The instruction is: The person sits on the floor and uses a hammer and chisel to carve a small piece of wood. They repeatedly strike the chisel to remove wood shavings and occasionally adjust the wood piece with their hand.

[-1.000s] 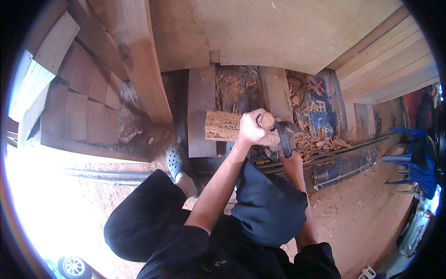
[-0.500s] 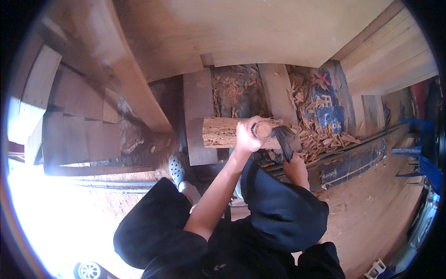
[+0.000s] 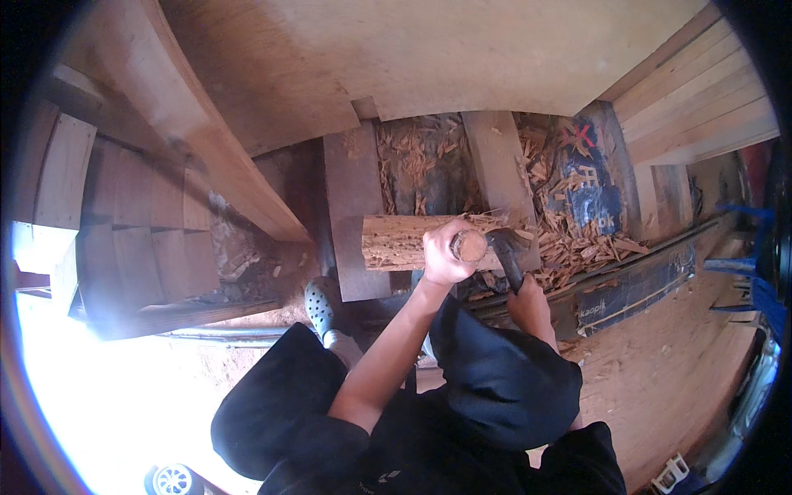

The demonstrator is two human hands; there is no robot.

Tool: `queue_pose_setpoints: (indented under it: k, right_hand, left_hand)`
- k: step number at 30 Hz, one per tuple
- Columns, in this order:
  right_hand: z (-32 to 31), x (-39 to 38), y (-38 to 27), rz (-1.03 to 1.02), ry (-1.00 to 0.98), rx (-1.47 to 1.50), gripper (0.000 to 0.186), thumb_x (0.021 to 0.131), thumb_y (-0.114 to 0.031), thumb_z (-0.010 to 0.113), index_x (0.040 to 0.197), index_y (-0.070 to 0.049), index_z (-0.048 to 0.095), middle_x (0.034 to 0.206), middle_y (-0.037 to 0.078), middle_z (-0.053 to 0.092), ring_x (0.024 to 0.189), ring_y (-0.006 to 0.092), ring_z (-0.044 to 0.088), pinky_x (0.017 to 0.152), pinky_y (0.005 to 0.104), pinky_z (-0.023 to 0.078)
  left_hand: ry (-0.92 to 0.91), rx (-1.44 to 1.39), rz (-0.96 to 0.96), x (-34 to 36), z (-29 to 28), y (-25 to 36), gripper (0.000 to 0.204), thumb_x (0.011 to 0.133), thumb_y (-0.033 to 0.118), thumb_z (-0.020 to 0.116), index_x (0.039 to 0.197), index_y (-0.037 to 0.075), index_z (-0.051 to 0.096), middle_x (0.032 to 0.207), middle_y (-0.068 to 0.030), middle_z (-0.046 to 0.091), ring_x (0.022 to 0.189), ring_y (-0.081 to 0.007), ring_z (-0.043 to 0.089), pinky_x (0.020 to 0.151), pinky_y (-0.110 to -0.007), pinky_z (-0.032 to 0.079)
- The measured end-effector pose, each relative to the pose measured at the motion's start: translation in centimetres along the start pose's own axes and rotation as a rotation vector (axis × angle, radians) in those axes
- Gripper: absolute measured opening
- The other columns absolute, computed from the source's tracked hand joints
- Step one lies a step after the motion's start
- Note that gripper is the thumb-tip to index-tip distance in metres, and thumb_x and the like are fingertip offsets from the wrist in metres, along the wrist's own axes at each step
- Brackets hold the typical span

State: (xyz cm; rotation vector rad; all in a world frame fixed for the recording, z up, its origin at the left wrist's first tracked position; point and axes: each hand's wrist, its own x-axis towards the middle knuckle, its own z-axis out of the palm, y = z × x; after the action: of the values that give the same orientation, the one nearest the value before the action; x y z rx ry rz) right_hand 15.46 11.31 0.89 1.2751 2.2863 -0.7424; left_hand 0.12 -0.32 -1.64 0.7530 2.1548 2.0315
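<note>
My left hand (image 3: 445,257) is wrapped round a wooden billet (image 3: 470,245), whose pale round end faces up. Behind and beneath it a rough, chipped log (image 3: 394,242) lies across two planks. My right hand (image 3: 530,301) grips the dark handle of a chopping tool (image 3: 506,257) with a curved dark head. That head rests close to the billet's right side, at the log's right end. Whether it touches the wood I cannot tell. My left hand hides part of the log, and the tool's exact kind is unclear.
Wood chips (image 3: 577,246) litter the ground beyond and right of the log. A large wooden panel (image 3: 396,58) spans the far side, with a leaning beam (image 3: 206,140) at left. Stacked boards (image 3: 701,91) stand far right. My shoe (image 3: 320,304) is near the log's left end.
The view has shifted slightly, so the surroundings sit a little differently. My left hand and the billet appear slightly nearer to me. Both hands keep their grips.
</note>
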Motion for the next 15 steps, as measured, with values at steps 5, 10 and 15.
queue_pose_setpoints:
  k: [5,10,15]
  right_hand:
    - [0.9,0.9,-0.3,-0.106,0.02,-0.018,0.031,0.076,-0.014,0.055,0.099,0.006,0.05,0.091,0.034,0.06,0.092,0.0492,0.057,0.081,0.0535,0.045]
    - [2.0,1.4,-0.6,-0.131,0.072,-0.032,0.031,0.075,-0.014,0.054,0.096,0.007,0.051,0.09,0.034,0.06,0.09,0.0495,0.058,0.08,0.0529,0.046]
    - [1.2,0.4,-1.0,-0.152,0.091,-0.048,0.037,0.076,-0.021,0.059,0.102,0.005,0.055,0.093,0.031,0.062,0.093,0.0463,0.059,0.081,0.0515,0.047]
  left_hand:
    - [-0.012,0.018,-0.035,-0.1,0.0,-0.1,0.022,0.057,0.006,0.068,0.077,0.003,0.062,0.07,-0.0146,0.064,0.066,-0.0295,0.065,0.062,-0.034,0.051]
    - [-0.021,0.027,-0.034,-0.1,-0.1,0.2,0.016,0.059,0.004,0.064,0.075,0.001,0.06,0.07,-0.0133,0.064,0.065,-0.0209,0.065,0.063,-0.03,0.05]
    - [0.021,-0.011,-0.084,-1.0,0.0,1.5,0.015,0.062,0.011,0.067,0.074,0.004,0.062,0.068,-0.0168,0.062,0.068,-0.0344,0.065,0.061,-0.035,0.051]
